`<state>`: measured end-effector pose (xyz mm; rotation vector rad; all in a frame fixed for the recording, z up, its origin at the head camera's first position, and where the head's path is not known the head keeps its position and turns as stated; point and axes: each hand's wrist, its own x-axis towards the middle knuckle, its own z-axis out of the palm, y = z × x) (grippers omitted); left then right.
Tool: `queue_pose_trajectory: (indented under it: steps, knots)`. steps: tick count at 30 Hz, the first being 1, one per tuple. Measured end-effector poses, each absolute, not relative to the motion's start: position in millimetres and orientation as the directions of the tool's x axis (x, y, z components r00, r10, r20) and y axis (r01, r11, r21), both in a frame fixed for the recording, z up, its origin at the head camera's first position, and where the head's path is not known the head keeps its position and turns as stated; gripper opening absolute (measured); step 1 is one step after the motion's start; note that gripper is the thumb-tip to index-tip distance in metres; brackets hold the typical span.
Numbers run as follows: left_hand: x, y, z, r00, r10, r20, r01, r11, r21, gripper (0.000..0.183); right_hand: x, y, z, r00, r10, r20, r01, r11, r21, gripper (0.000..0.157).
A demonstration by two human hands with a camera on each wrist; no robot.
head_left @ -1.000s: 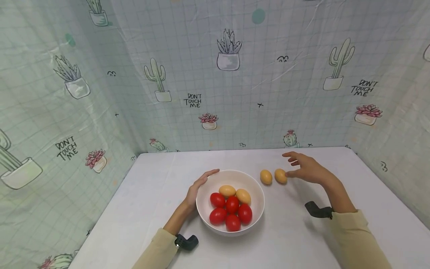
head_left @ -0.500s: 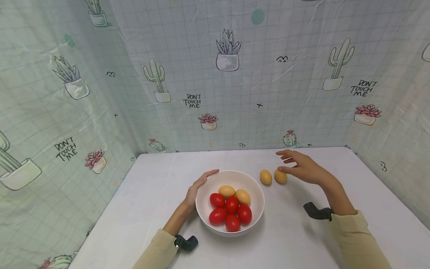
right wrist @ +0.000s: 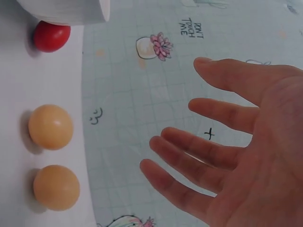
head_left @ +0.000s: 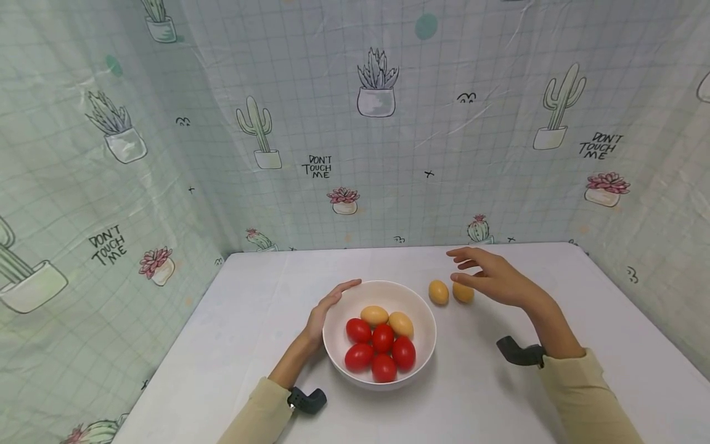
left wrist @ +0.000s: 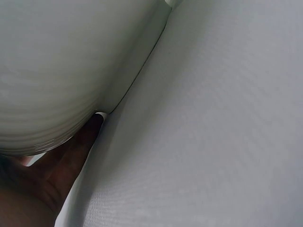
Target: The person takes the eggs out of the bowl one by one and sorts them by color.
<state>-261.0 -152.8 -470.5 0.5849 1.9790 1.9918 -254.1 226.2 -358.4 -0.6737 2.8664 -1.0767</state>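
A white bowl (head_left: 426, 364) stands on the table with several red egg-shaped pieces (head_left: 384, 338) and two pale yellow ones (head_left: 375, 316) inside. My left hand (head_left: 318, 316) rests along its left outer wall, fingers extended toward the far rim; in the left wrist view a straight digit (left wrist: 75, 158) lies against the bowl wall (left wrist: 52, 71). Two yellow egg-shaped pieces (head_left: 439, 293) (head_left: 463, 293) lie right of the bowl. Over the right one hovers my right hand (head_left: 496, 279), holding nothing, its fingers spread and loosely bent in the right wrist view. The thumb covers part of that yellow piece.
The white table (head_left: 266, 296) ends in front of a printed cactus curtain (head_left: 310, 111). In the right wrist view a red egg-shaped piece (right wrist: 52, 37) shows below the bowl's edge (right wrist: 85, 12). Black wrist cameras (head_left: 307, 401) sit at both cuffs.
My right hand has moved left, from beside the right yellow piece to over it, and its thumb now covers part of it. The left hand and bowl have stayed put.
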Motion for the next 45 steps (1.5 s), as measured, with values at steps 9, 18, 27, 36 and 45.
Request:
queue_pose_trajectory:
  steps: [9,18,27,36,45]
  knots:
    - [-261,-152,-470,-0.877,0.473,0.085,0.083,-0.024,0.996,0.057,-249,220,-355,-0.890,-0.406,0.207,-0.441,0.651,-0.618,0.048]
    - [-263,-151,-471,-0.870,0.484,0.092,0.084,-0.038,0.996,0.058,-246,213,-355,-0.872,-0.429,0.237,-0.476,0.631,-0.613,0.043]
    - [-265,-150,-470,-0.869,0.485,0.100,0.086,-0.050,0.995,0.058,-246,204,-358,-0.852,-0.469,0.231,-0.502,0.610,-0.613,0.041]
    - [-263,-151,-469,-0.871,0.482,0.098,0.085,-0.048,0.995,0.057,-243,195,-357,-0.850,-0.476,0.227,-0.508,0.624,-0.594,0.041]
    - [-261,-153,-471,-0.874,0.476,0.094,0.084,-0.043,0.996,0.057,-239,189,-356,-0.842,-0.489,0.228,-0.520,0.624,-0.583,0.043]
